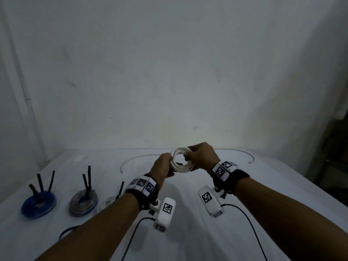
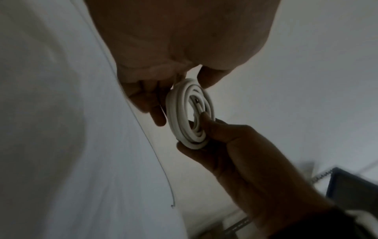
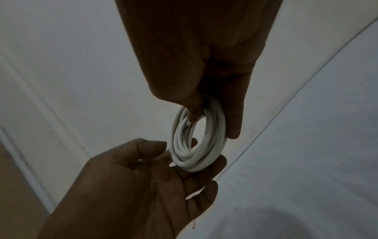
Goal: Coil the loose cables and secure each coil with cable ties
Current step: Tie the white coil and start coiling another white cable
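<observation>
White cable coil (image 1: 181, 160) held above the white-covered table (image 1: 244, 185): left hand (image 1: 163, 167) pinches its near-left rim, right hand (image 1: 202, 157) pinches its far-right rim. Left of this coil, on the table: a white coil (image 1: 107, 202), a grey coil (image 1: 83, 202) and a blue coil (image 1: 38, 204), each bearing upright black cable ties (image 1: 87, 180).

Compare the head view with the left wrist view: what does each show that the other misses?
Only the head view shows the blue coil, the grey coil and a small white coil on the table, with black ties standing up from them. Only the left wrist view shows the cable end tucked inside the ring. Both show the white coil held between the left hand and the right hand.
</observation>
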